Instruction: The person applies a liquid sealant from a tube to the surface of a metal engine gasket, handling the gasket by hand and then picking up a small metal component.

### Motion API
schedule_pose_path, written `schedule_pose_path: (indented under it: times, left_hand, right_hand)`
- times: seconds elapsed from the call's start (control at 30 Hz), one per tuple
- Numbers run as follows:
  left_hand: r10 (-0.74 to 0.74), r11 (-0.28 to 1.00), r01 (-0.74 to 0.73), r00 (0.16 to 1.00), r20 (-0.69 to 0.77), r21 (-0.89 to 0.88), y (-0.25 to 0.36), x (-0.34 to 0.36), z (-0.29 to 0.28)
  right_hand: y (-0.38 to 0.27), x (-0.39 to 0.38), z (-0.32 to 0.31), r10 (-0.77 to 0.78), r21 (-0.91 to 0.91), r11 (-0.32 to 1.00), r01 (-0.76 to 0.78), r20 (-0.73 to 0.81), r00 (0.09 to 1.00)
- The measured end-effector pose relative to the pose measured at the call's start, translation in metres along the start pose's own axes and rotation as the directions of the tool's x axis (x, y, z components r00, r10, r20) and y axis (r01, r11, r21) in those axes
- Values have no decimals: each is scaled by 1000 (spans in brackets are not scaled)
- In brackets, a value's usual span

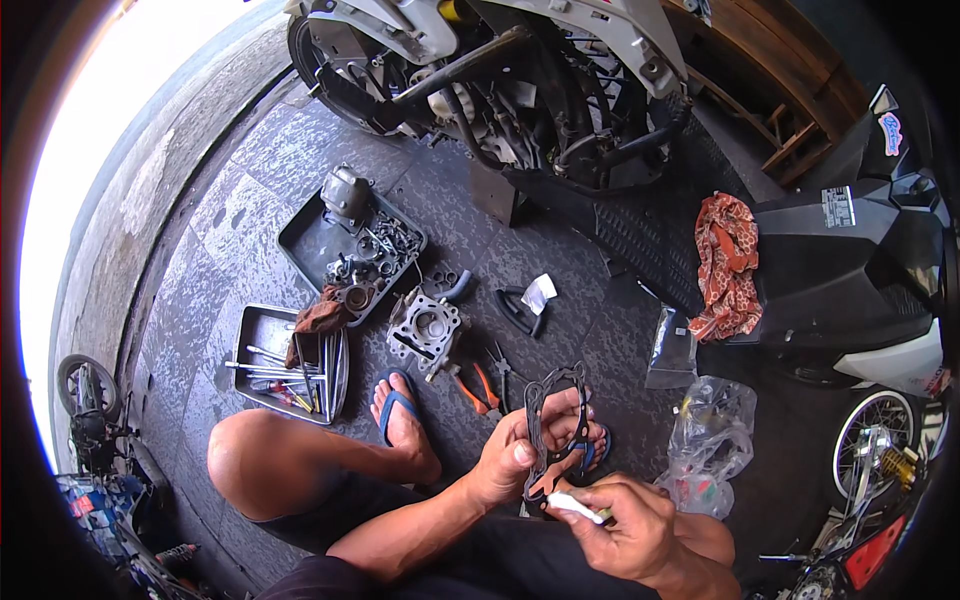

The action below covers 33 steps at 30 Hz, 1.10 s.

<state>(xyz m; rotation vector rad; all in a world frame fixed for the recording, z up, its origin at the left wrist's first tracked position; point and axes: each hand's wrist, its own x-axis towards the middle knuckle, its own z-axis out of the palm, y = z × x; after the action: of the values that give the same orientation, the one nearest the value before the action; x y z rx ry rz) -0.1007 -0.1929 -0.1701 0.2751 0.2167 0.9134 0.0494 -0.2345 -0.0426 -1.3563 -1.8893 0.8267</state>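
In front of my lap, my left hand (503,462) grips a thin dark gasket (534,425) with an irregular outline and an open middle. The gasket stands up from the hand, its fingers behind it and the thumb on the near side. Just below and to the right, my right hand (638,528) is closed around a small white tube (575,504) with a yellow-green end. The tube's far tip is close to the gasket's lower edge; whether they touch I cannot tell. On the floor ahead sits a metal engine cylinder (425,332) with a large round bore.
Pliers with orange handles (475,393) lie beyond my hands. A parts tray (290,243) and a tool tray (250,325) stand to the left. Clear plastic bags (712,430) and a patterned cloth (727,265) are at right. A partly stripped scooter (470,90) stands ahead.
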Motion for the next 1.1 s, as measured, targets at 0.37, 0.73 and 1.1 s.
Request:
schedule_pose_path:
  times: [0.37, 0.73, 1.1]
  left_hand:
    - [26, 985, -9, 995, -99, 171, 6, 0, 16]
    - [56, 980, -34, 993, -108, 194, 7, 0, 16]
    - [64, 982, -50, 995, -72, 180, 10, -1, 16]
  right_hand:
    - [2, -1, 4, 6, 26, 1000, -6, 9, 1000]
    - [2, 1, 5, 1, 77, 997, -4, 41, 999]
    - [6, -1, 5, 16, 105, 994, -21, 45, 999]
